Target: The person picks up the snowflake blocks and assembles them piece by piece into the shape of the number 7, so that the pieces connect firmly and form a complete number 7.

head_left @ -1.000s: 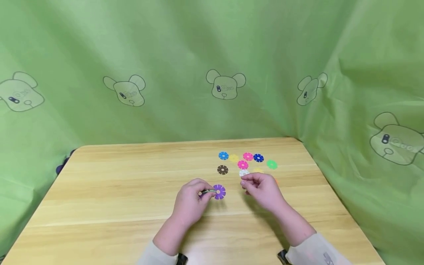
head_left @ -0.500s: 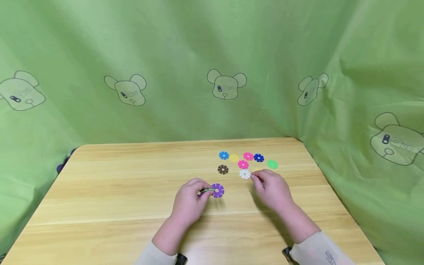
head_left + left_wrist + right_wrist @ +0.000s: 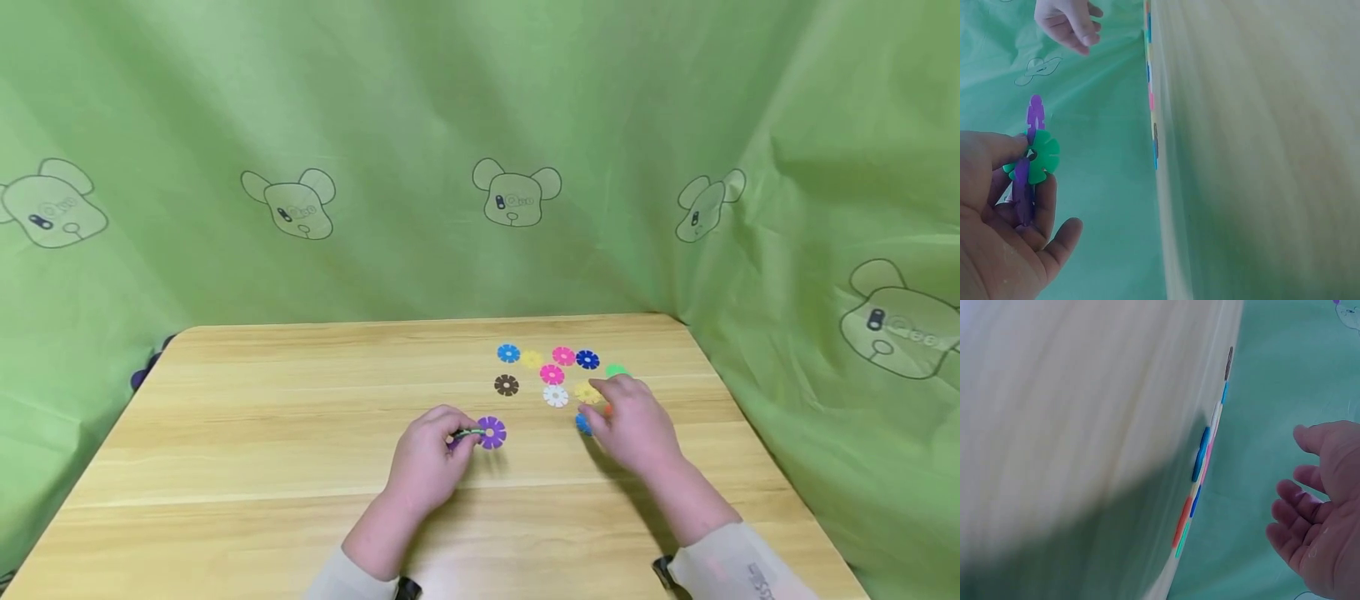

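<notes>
In the head view my left hand (image 3: 429, 458) pinches a small assembly of notched plastic snowflake discs above the table. A purple disc (image 3: 499, 432) juts out to the right of its fingertips. The left wrist view shows a green disc (image 3: 1049, 153) joined between that purple disc and another purple disc (image 3: 1022, 194). My right hand (image 3: 636, 427) hovers over the loose discs with thumb and fingers apart, holding nothing. Closest to its fingertips are a yellow disc (image 3: 587, 393) and a blue disc (image 3: 582, 423); an orange disc (image 3: 609, 410) is partly covered by the hand.
Several more discs lie flat on the wooden table (image 3: 300, 433): light blue (image 3: 508, 347), brown (image 3: 499, 386), white (image 3: 549, 397), pink (image 3: 546, 375), dark blue (image 3: 582, 360), and green (image 3: 615, 369), partly hidden. Green fabric (image 3: 405, 250) hangs behind and beside the table.
My right hand has moved to the right, and its thumb and fingers have spread apart. The yellow and blue discs beside it have come into view. My left hand has barely moved.
</notes>
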Available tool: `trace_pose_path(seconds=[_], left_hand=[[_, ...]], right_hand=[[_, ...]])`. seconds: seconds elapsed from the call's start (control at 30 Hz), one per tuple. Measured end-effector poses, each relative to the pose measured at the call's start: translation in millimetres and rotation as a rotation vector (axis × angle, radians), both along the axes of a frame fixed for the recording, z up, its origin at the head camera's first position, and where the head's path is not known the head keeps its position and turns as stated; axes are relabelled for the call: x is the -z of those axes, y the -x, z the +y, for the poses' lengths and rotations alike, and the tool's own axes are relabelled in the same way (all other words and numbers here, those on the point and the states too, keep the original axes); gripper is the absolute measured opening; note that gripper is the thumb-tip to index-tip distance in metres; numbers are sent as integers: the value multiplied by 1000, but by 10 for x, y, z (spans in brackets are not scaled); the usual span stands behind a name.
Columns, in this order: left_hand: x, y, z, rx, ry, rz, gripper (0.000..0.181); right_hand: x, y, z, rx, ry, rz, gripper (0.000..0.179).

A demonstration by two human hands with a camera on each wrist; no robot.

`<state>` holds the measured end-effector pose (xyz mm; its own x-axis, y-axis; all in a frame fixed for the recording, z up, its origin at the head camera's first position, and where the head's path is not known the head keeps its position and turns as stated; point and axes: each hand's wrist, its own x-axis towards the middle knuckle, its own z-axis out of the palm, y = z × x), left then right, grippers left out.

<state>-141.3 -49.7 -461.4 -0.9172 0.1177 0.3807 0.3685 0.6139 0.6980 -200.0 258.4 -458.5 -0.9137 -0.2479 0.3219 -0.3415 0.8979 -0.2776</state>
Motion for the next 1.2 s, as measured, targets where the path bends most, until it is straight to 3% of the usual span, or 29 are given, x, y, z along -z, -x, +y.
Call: trace_pose_path(seconds=[0.4,0.73,1.2], left_hand=[[1,-3,-22,-11,2,-2,5],[-3,-11,-48,-16,-4,0,6],[14,-5,-60,-32,0,-15,6]], right_hand=[[22,81,172,77,-41,-148,58],[140,163,308,93,-121,-224,63],[197,214,386,81,-185,-271,48]])
